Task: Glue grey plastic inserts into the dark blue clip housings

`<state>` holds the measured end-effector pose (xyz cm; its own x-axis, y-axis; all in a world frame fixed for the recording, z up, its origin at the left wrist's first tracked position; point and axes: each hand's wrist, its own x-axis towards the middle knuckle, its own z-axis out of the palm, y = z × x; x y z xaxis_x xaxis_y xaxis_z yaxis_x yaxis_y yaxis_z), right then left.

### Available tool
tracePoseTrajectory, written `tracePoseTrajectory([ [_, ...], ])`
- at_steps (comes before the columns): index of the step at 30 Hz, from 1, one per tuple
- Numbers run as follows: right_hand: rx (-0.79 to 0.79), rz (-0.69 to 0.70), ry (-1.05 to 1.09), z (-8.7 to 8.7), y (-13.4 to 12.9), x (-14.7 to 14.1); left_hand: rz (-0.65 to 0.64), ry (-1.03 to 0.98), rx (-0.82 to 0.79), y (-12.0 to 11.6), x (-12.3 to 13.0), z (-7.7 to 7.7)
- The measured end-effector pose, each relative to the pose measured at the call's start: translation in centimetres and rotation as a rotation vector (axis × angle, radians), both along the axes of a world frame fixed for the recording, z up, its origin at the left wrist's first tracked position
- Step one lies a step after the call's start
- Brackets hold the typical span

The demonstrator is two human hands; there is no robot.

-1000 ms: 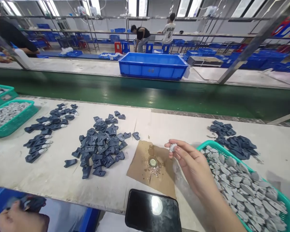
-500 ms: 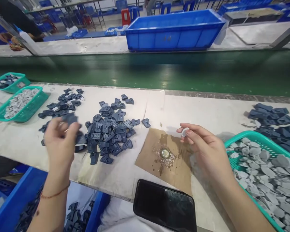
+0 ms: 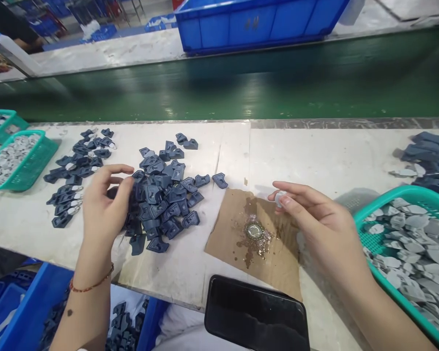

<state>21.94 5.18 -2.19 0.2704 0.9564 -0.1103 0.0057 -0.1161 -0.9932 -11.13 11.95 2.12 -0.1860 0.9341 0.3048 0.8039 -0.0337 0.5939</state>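
Observation:
My left hand (image 3: 108, 202) is at the left edge of a pile of dark blue plastic parts (image 3: 161, 195), its thumb and fingers curved and apart; I make out nothing held between them. Between thumb and fingers of my right hand (image 3: 314, 219) is a small light grey piece (image 3: 279, 198), held above the right side of a brown cardboard sheet (image 3: 219, 234). A small round blob of shiny liquid (image 3: 254, 231) sits on the cardboard, with wet spots around it. Dark parts with light pieces on them (image 3: 64, 207) lie left of my left hand.
A green basket (image 3: 388, 195) of grey pieces stands at right, near dark parts (image 3: 429, 151). Green baskets (image 3: 32, 168) are at far left. A black phone (image 3: 256, 314) lies at the front edge. Beyond the green belt (image 3: 212, 83) stands a blue bin (image 3: 259, 27). A person's arm shows top left.
My left hand has let go of a dark part and moved right to the main pile. My right hand still holds the grey piece. The view has tilted down.

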Motion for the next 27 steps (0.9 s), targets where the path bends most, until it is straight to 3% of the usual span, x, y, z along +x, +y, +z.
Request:
tracePoseTrajectory([
  [5, -0.015, -0.023, -0.008, 0.3, -0.1, -0.1, 0.051, -0.263, 0.065, -3.1, -0.5, -0.2],
  [8, -0.014, -0.025, -0.018, 0.3, -0.1, 0.0, 0.034, -0.472, 0.104, -6.2, 1.0, 0.0],
  [13, -0.042, -0.017, 0.006, -0.1, -0.1, 0.2, -0.182, -0.670, -0.254, -9.8, 5.2, -0.4],
  [17, -0.020, 0.012, 0.037, -0.3, 0.0, 0.3, -0.386, -0.538, -0.401, -9.4, 7.4, -1.9],
  [23, 0.009, 0.077, 0.057, -0.2, 0.5, 0.8, -0.695, -0.239, -0.264, -7.6, 9.2, -3.4],
  [27, 0.009, 0.090, 0.100, -0.2, 0.9, 1.1, -0.789, -0.026, -0.221, -7.5, 9.6, -4.3],
])
